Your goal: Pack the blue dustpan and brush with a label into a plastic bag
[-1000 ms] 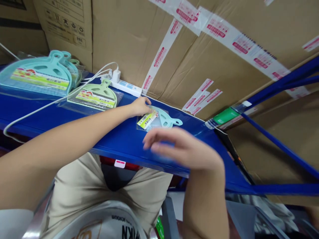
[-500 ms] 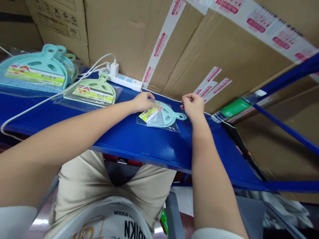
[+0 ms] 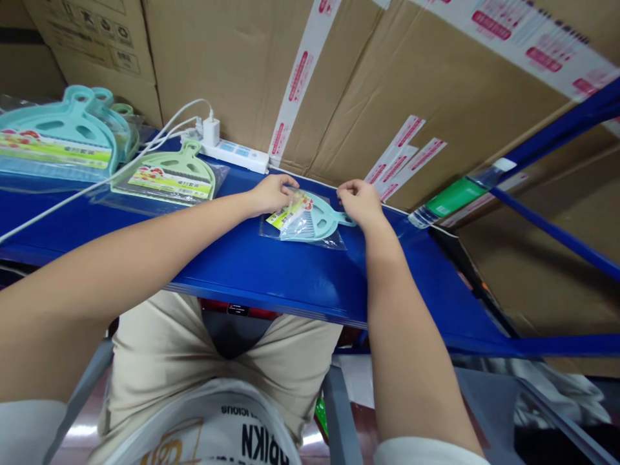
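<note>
I log remotely: small dustpan set (image 3: 324, 216), light blue; its card (image 3: 277, 221), yellow-green; neighbouring dustpan set (image 3: 192, 166), pale green; shelf (image 3: 271, 274), solid blue; carton tape (image 3: 299, 74), white with red blocks; bottle label (image 3: 455, 196), green.

The person is wearing a white shirt (image 3: 217, 429). Big and small black letters (image 3: 248, 440) are running across its front, with an orange drawing (image 3: 173, 447). Short white sleeves (image 3: 29, 429) are showing on both sides of the shirt. Wrinkly tan pants (image 3: 165, 349) are peeking out past the shirt. The left hand (image 3: 272, 194) and right hand (image 3: 362, 203) are showing bare.

Head-worn view, forward and down
</note>
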Demonstrator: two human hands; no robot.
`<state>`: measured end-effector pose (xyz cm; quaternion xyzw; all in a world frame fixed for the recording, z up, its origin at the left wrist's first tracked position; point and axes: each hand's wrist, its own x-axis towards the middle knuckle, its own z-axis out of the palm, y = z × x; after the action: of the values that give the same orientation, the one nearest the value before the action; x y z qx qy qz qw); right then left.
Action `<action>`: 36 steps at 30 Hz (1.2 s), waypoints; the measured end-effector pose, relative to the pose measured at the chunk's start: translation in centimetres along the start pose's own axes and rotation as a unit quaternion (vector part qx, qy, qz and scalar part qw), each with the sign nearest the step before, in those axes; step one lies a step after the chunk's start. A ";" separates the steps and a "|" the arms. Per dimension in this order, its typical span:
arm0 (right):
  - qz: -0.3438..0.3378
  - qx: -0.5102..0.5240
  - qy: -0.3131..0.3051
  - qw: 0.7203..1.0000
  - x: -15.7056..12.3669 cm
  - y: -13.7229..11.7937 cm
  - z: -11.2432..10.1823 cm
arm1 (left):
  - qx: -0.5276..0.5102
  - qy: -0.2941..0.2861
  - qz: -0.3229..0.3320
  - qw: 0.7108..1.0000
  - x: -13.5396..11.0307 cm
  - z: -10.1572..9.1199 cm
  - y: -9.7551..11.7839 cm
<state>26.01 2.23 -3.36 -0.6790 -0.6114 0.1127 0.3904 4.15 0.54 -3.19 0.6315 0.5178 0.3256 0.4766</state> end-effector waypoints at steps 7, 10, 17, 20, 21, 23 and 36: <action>-0.005 0.003 0.001 1.000 0.0 0.0 0.2 | 0.077 -0.015 0.033 0.996 0.3 -0.2 -0.2; -0.027 0.007 0.013 1.000 -0.1 0.1 0.0 | 0.105 -0.026 0.046 0.993 0.4 -0.8 -0.4; -0.018 -0.001 -0.005 1.000 -0.2 -0.2 -0.5 | 0.154 -0.011 0.116 0.981 0.7 -1.5 -1.0; -0.020 -0.003 -0.025 0.999 -0.1 0.0 -0.7 | 0.165 -0.011 0.117 0.979 0.6 -1.3 -0.8; -0.022 -0.003 -0.028 0.999 0.0 0.1 -0.7 | 0.168 -0.012 0.113 0.979 0.4 -1.3 -0.7; -0.020 -0.003 -0.032 0.999 0.0 0.2 -0.8 | 0.173 -0.014 0.107 0.979 0.1 -1.2 -0.4; 0.069 -0.161 -0.140 0.975 -1.9 -2.9 -1.7 | 0.052 0.041 0.003 0.998 -0.2 -0.4 0.6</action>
<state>24.50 -0.37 -0.96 -0.7512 -0.6214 0.1335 0.1782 3.92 0.43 -2.52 0.6434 0.5512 0.3254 0.4199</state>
